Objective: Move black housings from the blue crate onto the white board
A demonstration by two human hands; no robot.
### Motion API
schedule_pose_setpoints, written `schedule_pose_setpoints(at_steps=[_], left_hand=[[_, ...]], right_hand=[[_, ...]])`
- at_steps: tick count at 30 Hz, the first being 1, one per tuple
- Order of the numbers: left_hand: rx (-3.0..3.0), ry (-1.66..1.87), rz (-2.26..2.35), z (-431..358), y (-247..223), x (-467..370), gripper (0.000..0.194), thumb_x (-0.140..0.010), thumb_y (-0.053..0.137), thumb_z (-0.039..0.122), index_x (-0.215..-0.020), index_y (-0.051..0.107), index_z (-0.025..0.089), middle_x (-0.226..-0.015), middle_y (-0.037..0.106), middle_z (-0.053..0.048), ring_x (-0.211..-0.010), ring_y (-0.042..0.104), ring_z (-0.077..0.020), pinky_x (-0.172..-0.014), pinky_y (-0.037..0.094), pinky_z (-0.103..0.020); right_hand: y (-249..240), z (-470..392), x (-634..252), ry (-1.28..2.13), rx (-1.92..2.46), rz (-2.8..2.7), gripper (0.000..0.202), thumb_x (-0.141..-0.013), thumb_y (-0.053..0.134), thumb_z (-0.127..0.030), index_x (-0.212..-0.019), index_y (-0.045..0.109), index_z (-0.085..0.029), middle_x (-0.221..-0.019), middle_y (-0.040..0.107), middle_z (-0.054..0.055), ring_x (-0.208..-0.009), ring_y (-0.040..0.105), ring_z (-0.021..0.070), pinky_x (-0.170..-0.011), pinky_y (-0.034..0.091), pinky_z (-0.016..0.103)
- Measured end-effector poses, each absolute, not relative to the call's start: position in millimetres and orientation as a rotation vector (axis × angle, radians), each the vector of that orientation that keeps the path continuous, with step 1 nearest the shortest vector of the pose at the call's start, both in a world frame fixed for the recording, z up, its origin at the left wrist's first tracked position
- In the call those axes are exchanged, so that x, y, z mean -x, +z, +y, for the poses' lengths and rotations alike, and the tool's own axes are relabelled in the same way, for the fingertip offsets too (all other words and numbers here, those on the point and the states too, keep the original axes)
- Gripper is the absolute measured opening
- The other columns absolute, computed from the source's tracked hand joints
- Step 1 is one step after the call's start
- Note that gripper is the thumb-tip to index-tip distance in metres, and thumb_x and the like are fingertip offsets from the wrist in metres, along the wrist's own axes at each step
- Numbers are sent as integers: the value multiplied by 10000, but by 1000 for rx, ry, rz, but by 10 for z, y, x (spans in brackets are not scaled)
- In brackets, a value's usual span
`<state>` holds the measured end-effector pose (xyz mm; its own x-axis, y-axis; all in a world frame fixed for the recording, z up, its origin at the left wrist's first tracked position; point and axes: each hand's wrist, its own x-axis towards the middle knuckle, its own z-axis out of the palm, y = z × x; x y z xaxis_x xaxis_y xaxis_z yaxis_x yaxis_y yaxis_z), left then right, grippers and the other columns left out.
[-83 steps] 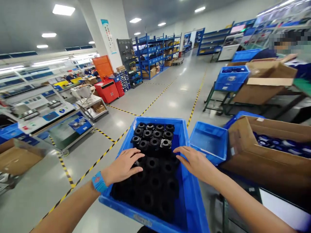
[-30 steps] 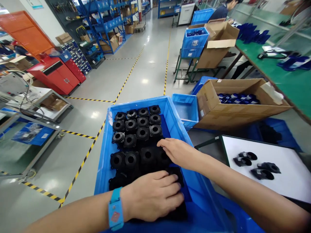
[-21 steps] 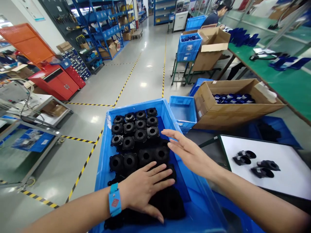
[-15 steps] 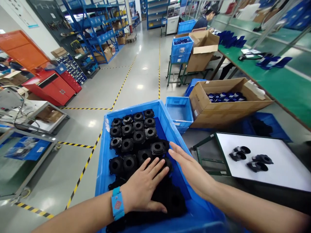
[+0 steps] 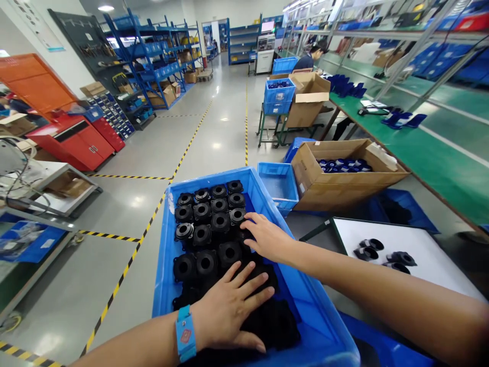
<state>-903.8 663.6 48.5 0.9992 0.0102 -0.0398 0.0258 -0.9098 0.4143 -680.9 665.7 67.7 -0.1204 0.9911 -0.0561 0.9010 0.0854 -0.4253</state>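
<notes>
Left hand (image 5: 233,306) flat and open, pressing on black plastic parts (image 5: 214,229) at the near end of the blue bin (image 5: 165,285); right hand (image 5: 265,237) open too, fingers on parts farther in, holding nothing; more rows farther ahead, closer to the right hand

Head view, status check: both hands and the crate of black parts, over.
Left hand flat, open, on black parts at near end. Right hand open, fingers on mid-row parts. Blue crate well filled. Nothing blocking either hand.
</notes>
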Motion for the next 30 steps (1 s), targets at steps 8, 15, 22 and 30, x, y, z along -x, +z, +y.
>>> schedule_pose_setpoints(at_steps=[8,15,22,30], left_hand=[[-2749,6,21,6616,479,9058,926,-890,456,743,-1608,136,253,-1634,280,-75,-1532,161,-351,-1231,223,-572],[-2751,81,171,6654,444,8912,929,-827,461,815,-1579,266,305,-1654,204,-139,-1535,112,-387,-1222,193,-620],[-2681,21,243,6697,365,8890,925,-830,473,807,-1590,173,372,-1672,31,-124,-1533,58,-404,-1204,160,-675],[-2666,-21,258,6687,391,8887,915,-839,446,809,-1591,153,378,-1668,-12,-115,-1533,41,-396,-1207,137,-676]], right_hand=[[746,6448,6759,397,1887,-2572,218,-778,666,-75,-978,674,-159,-1128,575,111,-1045,555,278,-855,533,399],[812,6451,6581,774,1836,-2384,343,-826,499,-1,-1058,672,-185,-1129,631,63,-935,645,169,-817,513,277],[900,6832,6533,-35,1904,-2937,241,-877,518,-51,-941,743,-104,-965,726,164,-1002,659,300,-1068,387,468],[607,7108,6672,165,1988,-3035,195,-864,623,-147,-968,780,-195,-953,754,121,-1015,676,286,-988,391,443]])
